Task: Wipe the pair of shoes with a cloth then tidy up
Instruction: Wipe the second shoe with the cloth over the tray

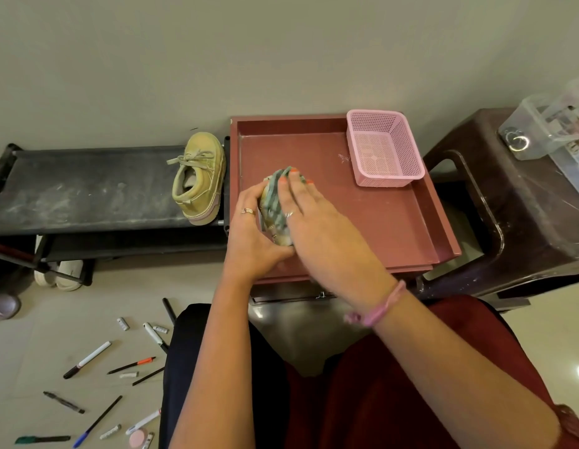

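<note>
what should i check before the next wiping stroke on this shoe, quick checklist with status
1. Left hand grips the shoe: ok.
2. Right hand presses the cloth on it: ok.
3. Shoe is over the red tray: ok.
4. Pink basket is apart from the hands: ok.
5. Other shoe rests on the black rack: ok.
6. Wiped side clean: cannot tell, it is covered.

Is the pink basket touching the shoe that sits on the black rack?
Apart. The head view shows the pink basket in the red tray's far right corner, with bare tray floor between it and the shoe.
</note>
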`<state>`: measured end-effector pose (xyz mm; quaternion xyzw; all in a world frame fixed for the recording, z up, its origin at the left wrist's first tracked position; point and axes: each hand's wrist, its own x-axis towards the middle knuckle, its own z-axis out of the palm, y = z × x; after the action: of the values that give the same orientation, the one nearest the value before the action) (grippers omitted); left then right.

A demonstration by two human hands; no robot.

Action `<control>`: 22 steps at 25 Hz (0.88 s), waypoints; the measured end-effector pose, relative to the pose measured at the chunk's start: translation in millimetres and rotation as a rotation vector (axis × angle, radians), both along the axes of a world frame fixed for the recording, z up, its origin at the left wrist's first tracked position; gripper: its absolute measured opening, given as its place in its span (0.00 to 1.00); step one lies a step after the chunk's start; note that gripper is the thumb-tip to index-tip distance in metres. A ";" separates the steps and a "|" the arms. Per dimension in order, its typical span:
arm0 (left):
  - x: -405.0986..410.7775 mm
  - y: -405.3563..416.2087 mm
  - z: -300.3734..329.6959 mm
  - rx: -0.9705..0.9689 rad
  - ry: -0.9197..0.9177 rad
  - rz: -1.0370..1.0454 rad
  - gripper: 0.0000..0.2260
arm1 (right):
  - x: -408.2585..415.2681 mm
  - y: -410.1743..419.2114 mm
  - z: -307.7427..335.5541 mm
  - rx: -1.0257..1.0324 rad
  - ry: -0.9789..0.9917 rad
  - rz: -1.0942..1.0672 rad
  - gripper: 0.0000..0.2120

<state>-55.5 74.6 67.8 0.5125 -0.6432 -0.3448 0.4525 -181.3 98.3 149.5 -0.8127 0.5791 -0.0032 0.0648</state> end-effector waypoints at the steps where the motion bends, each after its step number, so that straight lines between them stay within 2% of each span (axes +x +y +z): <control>1: 0.3 -0.6 1.1 0.008 0.007 0.008 0.34 | 4.6 17.1 -8.4 -0.061 0.060 0.022 0.26; 3: -1.7 -0.5 2.3 0.033 0.009 0.014 0.29 | 9.9 42.1 -23.4 -0.104 0.057 -0.023 0.25; 5: -5.9 -0.4 2.1 0.034 0.004 0.012 0.28 | 10.3 36.0 -24.7 -0.094 0.059 -0.084 0.24; 8: -7.9 -0.1 -1.3 0.003 -0.012 -0.014 0.37 | 4.4 -5.6 -4.3 0.049 -0.036 -0.123 0.34; 10: -6.5 0.3 -3.1 0.015 -0.016 -0.016 0.41 | -4.7 -30.4 11.2 0.159 -0.138 -0.102 0.35; 12: -1.3 0.5 -1.5 0.022 0.003 0.013 0.41 | -6.2 -27.6 12.4 0.186 -0.110 -0.029 0.34; 15: 2.8 1.1 -0.7 0.031 0.039 0.048 0.33 | 2.3 14.3 -16.5 -0.046 0.074 0.101 0.28; 18: -0.3 3.3 -3.3 0.049 0.038 0.060 0.30 | -7.9 36.5 -42.9 -0.208 -0.003 0.094 0.24; 22: 3.9 0.2 -11.8 0.085 0.192 0.091 0.32 | -18.3 50.6 -57.9 -0.339 -0.003 0.165 0.23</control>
<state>-51.6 74.8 56.0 0.5245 -0.5576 -0.3987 0.5050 -199.6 148.9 91.5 -0.8568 0.5014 -0.0966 -0.0720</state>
